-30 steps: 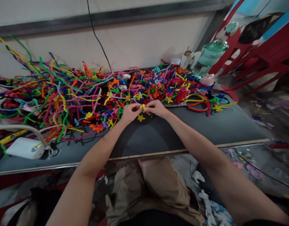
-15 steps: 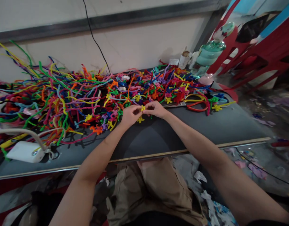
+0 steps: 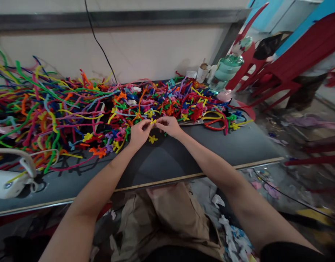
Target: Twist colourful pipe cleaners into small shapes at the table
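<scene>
Table (image 3: 238,145) — dark grey top with a pale front edge, running the width of the view and set against a light wall. Heap of pipe cleaners (image 3: 60,109) — a dense tangle of green, yellow, red, orange, pink, blue and purple stems covering the far and left part of the table, with loose ends rising at the left. Red plastic chairs (image 3: 290,54) — stacked at the far right, beyond the table's end. White box-shaped device (image 3: 3,183) — at the left near edge of the table, a pale cable looping from it. Pale green rounded container (image 3: 227,67) — standing at the far right corner of the table, a small white cup (image 3: 203,72) just beside it. Red and yellow loop of pipe cleaner (image 3: 218,122) — lying flat at the right edge of the heap. Left hand (image 3: 138,133) — raised over the bare table just in front of the heap, thumb and fingertips pinched on a small yellow piece. Right hand (image 3: 170,125) — directly opposite, fingertips meeting those of the left and pinched on the same piece. Yellow pipe-cleaner piece (image 3: 152,121) — small, held between the two hands' fingertips, slightly above the table. Yellow flower shape (image 3: 152,138) — a small twisted yellow form just below the hands; whether it hangs from the held piece or lies on the table cannot be told.
</scene>
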Tool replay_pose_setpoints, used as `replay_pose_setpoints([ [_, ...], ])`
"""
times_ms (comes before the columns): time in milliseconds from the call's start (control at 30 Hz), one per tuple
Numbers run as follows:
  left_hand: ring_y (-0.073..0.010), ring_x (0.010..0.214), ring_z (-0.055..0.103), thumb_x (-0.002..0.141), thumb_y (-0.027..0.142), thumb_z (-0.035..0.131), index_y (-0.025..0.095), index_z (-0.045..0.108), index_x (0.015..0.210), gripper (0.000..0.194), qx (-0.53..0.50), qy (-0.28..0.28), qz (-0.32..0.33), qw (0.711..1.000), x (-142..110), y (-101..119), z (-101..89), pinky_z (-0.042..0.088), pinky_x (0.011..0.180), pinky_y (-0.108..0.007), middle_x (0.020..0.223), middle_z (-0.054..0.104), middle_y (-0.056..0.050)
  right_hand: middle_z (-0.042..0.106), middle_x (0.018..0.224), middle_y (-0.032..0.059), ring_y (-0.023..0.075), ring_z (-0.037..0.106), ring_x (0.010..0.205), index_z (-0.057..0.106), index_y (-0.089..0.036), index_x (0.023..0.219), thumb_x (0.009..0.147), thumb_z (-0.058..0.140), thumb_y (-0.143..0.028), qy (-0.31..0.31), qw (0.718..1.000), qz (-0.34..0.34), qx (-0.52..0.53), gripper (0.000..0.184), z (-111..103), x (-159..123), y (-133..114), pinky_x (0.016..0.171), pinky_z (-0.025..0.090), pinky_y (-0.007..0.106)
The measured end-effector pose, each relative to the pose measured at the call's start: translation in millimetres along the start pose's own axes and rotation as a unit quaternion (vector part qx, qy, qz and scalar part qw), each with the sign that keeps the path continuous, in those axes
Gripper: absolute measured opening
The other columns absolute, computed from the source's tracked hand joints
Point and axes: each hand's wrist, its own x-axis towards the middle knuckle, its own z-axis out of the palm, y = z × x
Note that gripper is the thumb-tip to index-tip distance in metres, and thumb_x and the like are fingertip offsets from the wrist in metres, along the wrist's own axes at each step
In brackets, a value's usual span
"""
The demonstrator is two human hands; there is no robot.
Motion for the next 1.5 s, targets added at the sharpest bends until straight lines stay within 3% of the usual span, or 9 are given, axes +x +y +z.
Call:
replay_pose_setpoints([
  [167, -0.0157, 0.072, 0.068, 0.082, 0.033, 0.065, 0.018, 0.073, 0.089, 0.018, -0.035, -0.023, -0.011, 0.999, 4, -5, 1.1, 0.053, 0.069, -0.025, 0.081, 0.074, -0.004, 0.067, 0.065, 0.0014, 0.0075, 0.054, 0.045, 0.067, -0.015, 0.08, 0.072, 0.069, -0.052, 0.005, 0.999, 0.015, 0.029, 0.038, -3, 2, 1, 0.042, 0.039, 0.02],
  [267, -0.0161, 0.071, 0.068, 0.08, 0.037, 0.067, 0.019, 0.074, 0.086, 0.02, -0.065, -0.041, -0.015, 0.997, 5, -7, -1.4, 0.055, 0.069, -0.027, 0.079, 0.075, -0.004, 0.066, 0.065, 0.0009, 0.007, 0.054, 0.046, 0.068, -0.015, 0.078, 0.071, 0.07, -0.056, -0.023, 0.998, 0.019, 0.056, 0.041, -8, 3, 1, 0.04, 0.037, 0.019],
  [533, -0.016, 0.07, 0.069, 0.075, 0.041, 0.073, 0.018, 0.076, 0.084, 0.025, -0.092, -0.078, -0.027, 0.992, 3, -3, -4.9, 0.056, 0.067, -0.026, 0.078, 0.075, -0.005, 0.066, 0.06, 0.0011, 0.0083, 0.054, 0.048, 0.074, -0.015, 0.075, 0.065, 0.078, -0.05, -0.094, 0.993, 0.039, 0.059, 0.036, -19, 3, -2, 0.044, 0.041, 0.021],
  [767, -0.0172, 0.07, 0.07, 0.074, 0.044, 0.074, 0.019, 0.077, 0.079, 0.025, -0.066, -0.097, -0.019, 0.993, 1, 3, -9.0, 0.057, 0.066, -0.027, 0.078, 0.076, -0.006, 0.069, 0.061, 0.002, 0.008, 0.055, 0.046, 0.076, -0.016, 0.073, 0.061, 0.082, -0.046, -0.118, 0.99, 0.041, 0.061, 0.033, -21, 2, -3, 0.045, 0.044, 0.022],
  [1000, -0.0171, 0.065, 0.069, 0.071, 0.045, 0.076, 0.017, 0.077, 0.077, 0.029, -0.09, -0.1, -0.032, 0.99, -3, 4, -7.4, 0.056, 0.059, -0.025, 0.073, 0.075, -0.006, 0.063, 0.052, -0.0002, 0.0078, 0.052, 0.043, 0.074, -0.015, 0.07, 0.057, 0.083, -0.048, -0.111, 0.992, 0.023, 0.046, 0.037, -19, -1, -6, 0.043, 0.044, 0.021],
  [1200, -0.0164, 0.062, 0.068, 0.069, 0.037, 0.075, 0.014, 0.075, 0.074, 0.023, -0.096, -0.078, -0.045, 0.991, -4, 2, -3.6, 0.055, 0.057, -0.025, 0.07, 0.074, -0.007, 0.063, 0.053, 0.0008, 0.0084, 0.052, 0.045, 0.073, -0.014, 0.071, 0.065, 0.077, -0.047, -0.066, 0.997, -0.031, -0.008, 0.034, -14, -7, -7, 0.045, 0.043, 0.022],
  [1300, -0.0167, 0.064, 0.069, 0.07, 0.033, 0.074, 0.014, 0.075, 0.075, 0.02, -0.094, -0.067, -0.051, 0.992, -3, 2, -2.0, 0.056, 0.06, -0.025, 0.071, 0.074, -0.006, 0.063, 0.056, 0.0008, 0.008, 0.052, 0.048, 0.071, -0.013, 0.072, 0.069, 0.074, -0.044, -0.038, 0.997, -0.051, -0.04, 0.031, -12, -9, -8, 0.047, 0.042, 0.021],
  [1500, -0.0161, 0.067, 0.069, 0.072, 0.038, 0.075, 0.014, 0.074, 0.079, 0.026, -0.105, -0.039, -0.07, 0.991, 0, 1, -0.7, 0.057, 0.065, -0.026, 0.077, 0.075, -0.007, 0.065, 0.07, 0.0014, 0.007, 0.052, 0.051, 0.068, -0.013, 0.087, 0.072, 0.071, -0.043, -0.052, 0.996, -0.045, -0.048, 0.034, -7, -6, -7, 0.049, 0.042, 0.021],
])
